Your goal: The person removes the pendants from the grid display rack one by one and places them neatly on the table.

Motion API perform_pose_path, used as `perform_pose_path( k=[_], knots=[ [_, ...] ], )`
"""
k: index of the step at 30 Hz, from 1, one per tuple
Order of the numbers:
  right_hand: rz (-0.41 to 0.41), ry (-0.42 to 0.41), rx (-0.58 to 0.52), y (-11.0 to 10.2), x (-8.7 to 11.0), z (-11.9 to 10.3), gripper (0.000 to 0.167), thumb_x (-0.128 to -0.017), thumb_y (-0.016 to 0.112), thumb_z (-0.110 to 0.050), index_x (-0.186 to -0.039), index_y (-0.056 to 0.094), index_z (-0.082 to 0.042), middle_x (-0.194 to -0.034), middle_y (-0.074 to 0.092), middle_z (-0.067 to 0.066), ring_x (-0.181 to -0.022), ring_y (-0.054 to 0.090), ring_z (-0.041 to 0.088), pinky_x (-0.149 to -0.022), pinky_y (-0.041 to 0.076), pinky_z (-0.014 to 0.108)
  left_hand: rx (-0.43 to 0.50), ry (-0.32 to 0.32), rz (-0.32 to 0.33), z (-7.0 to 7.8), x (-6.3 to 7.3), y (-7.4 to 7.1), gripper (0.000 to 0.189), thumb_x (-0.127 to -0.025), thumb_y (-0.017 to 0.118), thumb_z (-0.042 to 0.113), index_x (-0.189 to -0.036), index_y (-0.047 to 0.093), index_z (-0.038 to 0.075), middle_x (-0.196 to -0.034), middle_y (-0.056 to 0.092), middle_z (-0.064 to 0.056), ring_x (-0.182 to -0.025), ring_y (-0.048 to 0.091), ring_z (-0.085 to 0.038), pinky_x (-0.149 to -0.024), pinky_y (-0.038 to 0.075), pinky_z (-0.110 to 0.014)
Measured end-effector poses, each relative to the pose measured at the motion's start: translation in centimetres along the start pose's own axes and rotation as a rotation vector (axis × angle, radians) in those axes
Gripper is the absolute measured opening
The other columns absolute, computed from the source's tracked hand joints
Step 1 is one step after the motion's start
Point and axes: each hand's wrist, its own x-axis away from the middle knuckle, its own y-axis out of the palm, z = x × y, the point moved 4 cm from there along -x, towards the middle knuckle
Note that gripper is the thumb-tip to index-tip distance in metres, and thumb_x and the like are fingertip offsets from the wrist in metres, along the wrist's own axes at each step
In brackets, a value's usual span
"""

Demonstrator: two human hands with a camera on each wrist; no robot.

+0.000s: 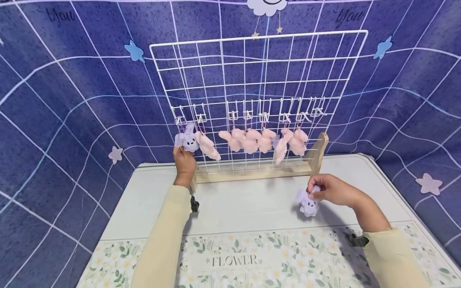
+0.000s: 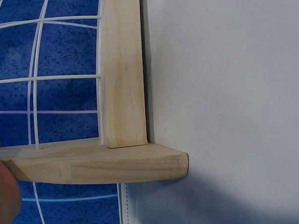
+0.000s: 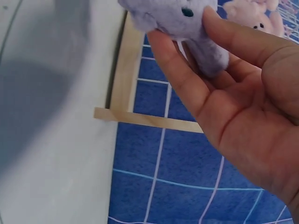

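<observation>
At the rack's left end, a lavender plush keychain (image 1: pixel 190 141) with a small stitched face hangs by its chain from a hook. My left hand (image 1: pixel 185 163) grips it from below, its fingers partly hidden behind the plush. Over the white tabletop at the right, my right hand (image 1: pixel 333 192) pinches a second lavender plush keychain (image 1: pixel 308 206) near its top. The right wrist view shows this plush (image 3: pixel 175 18) between thumb and fingers, one limb hanging near the palm. Several pink plush keychains (image 1: pixel 250 141) hang along the same row of hooks.
A white wire grid rack (image 1: pixel 245 74) stands upright on a wooden base (image 1: pixel 252 176) with wooden side feet (image 1: pixel 318 152). A floral mat (image 1: pixel 234 244) lettered FLOWER covers the table's front. A blue patterned curtain (image 1: pixel 72 168) surrounds the back and sides. One rightmost hook (image 1: pixel 318 112) holds no plush.
</observation>
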Motion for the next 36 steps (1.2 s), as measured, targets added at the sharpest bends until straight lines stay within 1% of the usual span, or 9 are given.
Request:
perform_pose_path(
  k=[3, 7, 9, 13, 17, 22, 29, 32, 36],
  knots=[
    [-0.064, 0.027, -0.021, 0.6, -0.2, 0.6, 0.012, -0.091, 0.071, 0.004, -0.099, 0.062, 0.004, -0.083, 0.059, 0.002, -0.072, 0.053, 0.004, -0.063, 0.049, 0.023, 0.039, 0.035, -0.005, 1.7, 0.4, -0.1, 0.052, -0.112, 0.045, 0.031, -0.126, 0.059, -0.017, -0.077, 0.047, 0.021, -0.063, 0.044, 0.012, -0.067, 0.038, -0.007],
    [-0.111, 0.077, 0.004, 1.4, -0.8, 1.3, 0.012, -0.092, 0.07, 0.005, -0.101, 0.062, 0.004, -0.086, 0.06, 0.007, -0.073, 0.055, 0.008, -0.065, 0.052, 0.026, 0.086, 0.053, -0.006, 3.3, 0.8, -0.2, 0.078, -0.102, 0.046, 0.056, -0.129, 0.058, -0.016, -0.079, 0.049, 0.025, -0.065, 0.045, 0.011, -0.067, 0.039, -0.007],
    [-0.12, 0.092, 0.032, 1.6, -1.1, 1.7, 0.011, -0.092, 0.069, 0.005, -0.1, 0.062, 0.003, -0.086, 0.059, 0.008, -0.072, 0.054, 0.01, -0.063, 0.052, 0.026, 0.093, 0.044, -0.006, 3.2, 0.8, -0.2, 0.069, -0.106, 0.048, 0.049, -0.129, 0.058, -0.016, -0.078, 0.049, 0.025, -0.064, 0.045, 0.011, -0.066, 0.039, -0.007],
    [-0.117, 0.124, 0.075, 1.9, -1.6, 2.2, 0.011, -0.091, 0.067, 0.008, -0.099, 0.062, 0.004, -0.084, 0.059, 0.01, -0.07, 0.052, 0.012, -0.059, 0.049, 0.026, 0.082, 0.026, -0.009, 1.5, 0.5, 0.2, 0.036, -0.11, 0.047, 0.015, -0.127, 0.059, -0.015, -0.074, 0.047, 0.024, -0.063, 0.044, 0.01, -0.065, 0.039, -0.008],
    [-0.114, 0.146, 0.096, 2.1, -2.0, 2.4, 0.013, -0.089, 0.067, 0.01, -0.099, 0.061, 0.005, -0.086, 0.061, 0.01, -0.071, 0.054, 0.014, -0.059, 0.05, 0.028, 0.038, 0.017, 0.006, -0.4, 0.0, 0.5, 0.03, -0.107, 0.046, 0.003, -0.13, 0.06, -0.012, -0.074, 0.046, 0.023, -0.063, 0.043, 0.009, -0.066, 0.038, -0.009],
    [-0.14, 0.183, 0.107, 2.5, -2.2, 2.4, 0.017, -0.086, 0.062, 0.015, -0.098, 0.06, 0.003, -0.087, 0.061, 0.008, -0.074, 0.054, 0.015, -0.059, 0.051, 0.03, 0.006, -0.011, 0.003, -1.3, -0.4, 0.2, 0.033, -0.109, 0.048, 0.009, -0.133, 0.063, -0.007, -0.076, 0.047, 0.017, -0.061, 0.045, 0.007, -0.065, 0.041, -0.01],
    [-0.159, 0.197, 0.136, 2.6, -1.9, 2.0, 0.017, -0.087, 0.061, 0.015, -0.099, 0.06, 0.003, -0.088, 0.062, 0.01, -0.072, 0.055, 0.014, -0.058, 0.052, 0.03, 0.01, -0.01, -0.013, -1.2, -0.5, 0.1, 0.034, -0.108, 0.049, 0.01, -0.135, 0.062, -0.008, -0.086, 0.056, 0.0, -0.065, 0.047, 0.006, -0.066, 0.042, -0.011],
    [-0.139, 0.186, 0.195, 2.4, -1.8, 1.7, 0.014, -0.087, 0.066, 0.01, -0.098, 0.062, 0.002, -0.089, 0.063, 0.01, -0.076, 0.055, 0.014, -0.063, 0.05, 0.029, 0.002, -0.004, -0.005, -1.1, -0.5, 0.1, 0.038, -0.111, 0.049, 0.019, -0.136, 0.062, -0.006, -0.087, 0.056, 0.006, -0.065, 0.047, 0.008, -0.067, 0.042, -0.01],
    [-0.097, 0.207, 0.275, 1.8, -1.8, 1.4, 0.011, -0.089, 0.073, -0.002, -0.096, 0.064, -0.001, -0.087, 0.063, 0.006, -0.08, 0.053, 0.016, -0.071, 0.044, 0.029, 0.009, 0.022, 0.019, -0.9, -0.3, 0.2, 0.07, -0.106, 0.044, 0.054, -0.131, 0.063, -0.008, -0.079, 0.049, 0.02, -0.066, 0.045, 0.009, -0.069, 0.04, -0.01]
  ],
)
